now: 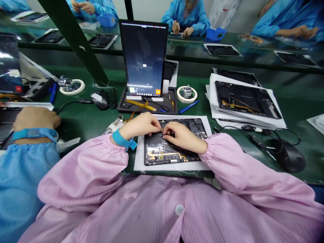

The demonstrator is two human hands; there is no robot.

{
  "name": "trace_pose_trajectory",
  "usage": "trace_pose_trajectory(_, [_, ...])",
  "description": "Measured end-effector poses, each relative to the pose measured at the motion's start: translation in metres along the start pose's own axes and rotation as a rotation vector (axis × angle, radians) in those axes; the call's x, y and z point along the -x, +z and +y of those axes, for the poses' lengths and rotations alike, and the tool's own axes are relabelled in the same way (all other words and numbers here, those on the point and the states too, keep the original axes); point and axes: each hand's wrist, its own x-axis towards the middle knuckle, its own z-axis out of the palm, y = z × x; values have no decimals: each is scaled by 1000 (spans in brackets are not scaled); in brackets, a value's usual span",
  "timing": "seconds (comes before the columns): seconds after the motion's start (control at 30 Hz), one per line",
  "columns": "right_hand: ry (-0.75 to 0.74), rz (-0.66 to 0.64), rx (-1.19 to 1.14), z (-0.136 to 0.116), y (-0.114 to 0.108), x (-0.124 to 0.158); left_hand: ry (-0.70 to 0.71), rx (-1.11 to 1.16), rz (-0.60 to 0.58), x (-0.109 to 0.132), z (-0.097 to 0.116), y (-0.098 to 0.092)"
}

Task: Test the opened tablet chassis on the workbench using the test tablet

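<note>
An opened black tablet housing lies on a white sheet right in front of me, its gold flex cable and small boards exposed. My left hand reaches over its upper left part, thumb and fingertips pinched together. Close beside it, my right hand is closed too, fingers curled above the middle of the housing. The fingertips of both hands nearly meet at something small that I cannot make out. Just left of the housing lies a circuit board with an orange flex cable.
Behind the housing a lit tablet screen stands in a black tray. Tape rolls, a blue pen, stacked tablet housings and a black mouse lie around. A co-worker's arm is at left; others sit opposite.
</note>
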Motion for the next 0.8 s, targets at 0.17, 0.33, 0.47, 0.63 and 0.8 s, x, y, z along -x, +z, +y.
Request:
trace_pose_trajectory(0.17, [41, 45, -38, 1, 3, 5, -23, 31, -50, -3, -3, 5])
trace_pose_trajectory(0.33, [41, 60, -72, 1, 3, 8, -41, 17, -68, -3, -2, 9])
trace_pose_trajectory(0.47, [44, 64, -71, 2, 3, 8, -87, 64, -110, -2, 0, 10])
trace_pose_trajectory(0.63, [52, 59, -62, 1, 3, 8, -74, 72, -122, -1, 1, 11])
trace_pose_trajectory(0.8, [49, 55, -52, -1, 2, 8, -66, 88, -137, 0, 1, 10])
